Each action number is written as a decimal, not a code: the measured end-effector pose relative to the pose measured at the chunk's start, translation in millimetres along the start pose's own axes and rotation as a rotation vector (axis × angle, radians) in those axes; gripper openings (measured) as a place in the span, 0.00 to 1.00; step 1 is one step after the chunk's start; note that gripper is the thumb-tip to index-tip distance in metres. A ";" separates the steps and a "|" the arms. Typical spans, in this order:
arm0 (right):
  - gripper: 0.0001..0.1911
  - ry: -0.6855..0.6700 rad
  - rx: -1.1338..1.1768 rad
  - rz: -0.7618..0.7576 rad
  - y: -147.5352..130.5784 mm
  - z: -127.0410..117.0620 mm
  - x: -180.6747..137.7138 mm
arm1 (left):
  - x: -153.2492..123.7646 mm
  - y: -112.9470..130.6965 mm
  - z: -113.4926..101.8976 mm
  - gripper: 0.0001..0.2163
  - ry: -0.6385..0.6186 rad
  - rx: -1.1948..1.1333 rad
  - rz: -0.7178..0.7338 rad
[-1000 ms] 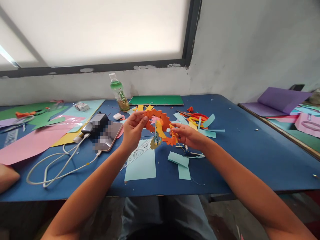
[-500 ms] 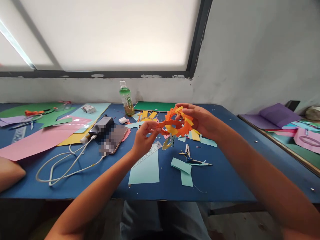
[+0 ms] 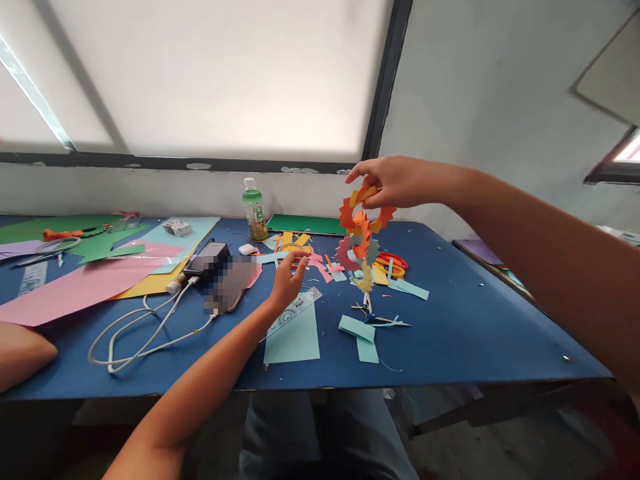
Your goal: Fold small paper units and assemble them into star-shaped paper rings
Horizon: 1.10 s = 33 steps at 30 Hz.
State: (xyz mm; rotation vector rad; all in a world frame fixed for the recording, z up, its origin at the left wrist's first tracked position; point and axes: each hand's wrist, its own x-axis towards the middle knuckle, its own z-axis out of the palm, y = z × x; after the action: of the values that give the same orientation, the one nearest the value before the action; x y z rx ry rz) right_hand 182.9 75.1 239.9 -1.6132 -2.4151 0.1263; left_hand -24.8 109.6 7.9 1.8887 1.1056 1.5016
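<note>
From my right hand (image 3: 387,180) hangs a chain of folded paper rings (image 3: 360,230), pinched by its top ring. That ring is orange with yellow, and below it hang linked loops in pink, grey-blue and pale yellow. The lowest loop is just above a small pair of scissors (image 3: 369,317) on the table. My left hand (image 3: 291,277) hovers to the left of the chain, fingers loosely curled and apart, holding nothing. Beneath it a clear ruler (image 3: 295,310) rests on a light blue sheet (image 3: 300,340).
Paper scraps (image 3: 320,263) and red-and-yellow rings (image 3: 393,265) lie behind the chain. A green bottle (image 3: 255,210) stands near the wall. On the left are a phone (image 3: 240,293), a white cable (image 3: 140,363), a black charger (image 3: 207,259) and a pink sheet (image 3: 90,283). Another person's arm (image 3: 23,360) rests at left.
My right hand has raised the paper chain, so it now hangs straight down. My left hand has let go of it and moved slightly down and left.
</note>
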 end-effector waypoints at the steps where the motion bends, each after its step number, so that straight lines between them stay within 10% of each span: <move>1: 0.25 -0.014 -0.053 0.000 -2.8 -4.1 -0.7 | -1.0 -4.0 1.4 0.09 -0.022 0.028 -0.009; 33: 0.22 -0.160 -0.522 0.011 -10.6 -13.4 -12.7 | -8.1 -32.9 6.9 0.12 -0.334 0.393 0.033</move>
State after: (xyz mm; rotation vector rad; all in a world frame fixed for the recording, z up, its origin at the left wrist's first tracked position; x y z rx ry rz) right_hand 181.3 58.6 253.2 -1.8802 -2.7177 -0.4249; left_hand -28.4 122.0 -24.2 2.3235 1.2774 0.9791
